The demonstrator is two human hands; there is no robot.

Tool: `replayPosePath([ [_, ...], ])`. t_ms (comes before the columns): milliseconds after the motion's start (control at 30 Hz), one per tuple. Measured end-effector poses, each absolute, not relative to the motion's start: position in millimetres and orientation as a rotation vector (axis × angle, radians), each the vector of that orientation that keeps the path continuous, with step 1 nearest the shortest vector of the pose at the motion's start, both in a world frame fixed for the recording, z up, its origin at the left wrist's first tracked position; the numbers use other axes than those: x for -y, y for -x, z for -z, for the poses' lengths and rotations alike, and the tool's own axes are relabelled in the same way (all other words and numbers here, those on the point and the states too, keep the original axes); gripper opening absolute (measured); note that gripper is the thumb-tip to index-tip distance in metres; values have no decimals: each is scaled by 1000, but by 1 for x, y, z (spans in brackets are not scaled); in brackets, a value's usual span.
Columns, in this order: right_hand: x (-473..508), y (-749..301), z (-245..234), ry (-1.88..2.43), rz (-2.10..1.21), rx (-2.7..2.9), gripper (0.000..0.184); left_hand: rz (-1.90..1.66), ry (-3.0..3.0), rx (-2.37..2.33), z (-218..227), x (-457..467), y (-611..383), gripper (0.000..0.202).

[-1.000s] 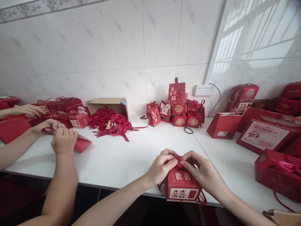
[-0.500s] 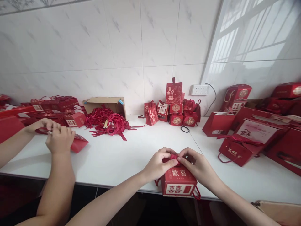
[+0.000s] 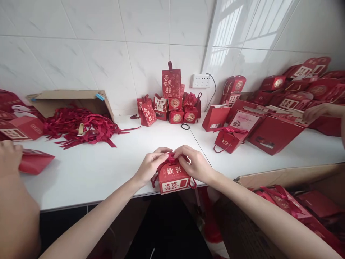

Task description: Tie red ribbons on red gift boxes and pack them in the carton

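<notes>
A red gift box (image 3: 174, 176) with white characters and a white label stands at the table's front edge, red cords hanging at its sides. On its top is a red ribbon bow (image 3: 170, 157). My left hand (image 3: 153, 163) pinches the bow from the left, thumb and fingertips together. From the other side my right hand (image 3: 194, 162) grips the ribbon as well, its fingers curled over the top of the box. The fingers partly hide the knot.
A cardboard box (image 3: 72, 95) spills red ribbons (image 3: 83, 124) at left. Stacked gift boxes (image 3: 172, 84) stand by the wall, with bags (image 3: 215, 117) at right. A co-worker's hand (image 3: 9, 154) is at far left, another person's hand (image 3: 318, 111) at far right. A carton (image 3: 285, 174) sits lower right.
The view has swung right and down, bringing the lower-right carton and the far-right hand into sight. Both my hands stay on the ribbon bow.
</notes>
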State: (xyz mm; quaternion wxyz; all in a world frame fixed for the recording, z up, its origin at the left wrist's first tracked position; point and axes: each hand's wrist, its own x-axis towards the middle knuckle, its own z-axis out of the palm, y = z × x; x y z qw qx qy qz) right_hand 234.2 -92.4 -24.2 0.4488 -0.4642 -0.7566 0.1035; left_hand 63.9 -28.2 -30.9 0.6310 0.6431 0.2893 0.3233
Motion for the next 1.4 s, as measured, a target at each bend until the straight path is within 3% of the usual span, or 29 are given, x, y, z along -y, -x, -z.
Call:
replayPosePath([
  [167,95,-236,21,1094,-63,1993,9,-715,-1502,-632,26,29,-60,29],
  [433,97,-235,20,1196,147,2044,7,-690,-1512,-626,25,28,-58,28],
  [733,98,-234,20,1105,607,2154,19,-669,-1506,-602,27,27,-59,27],
  [1167,102,-252,10,1214,632,2176,21,-788,-2007,-843,15,20,-42,34],
  [1400,104,-255,6,1343,658,2283,22,-944,-2314,-963,9,41,-36,29],
])
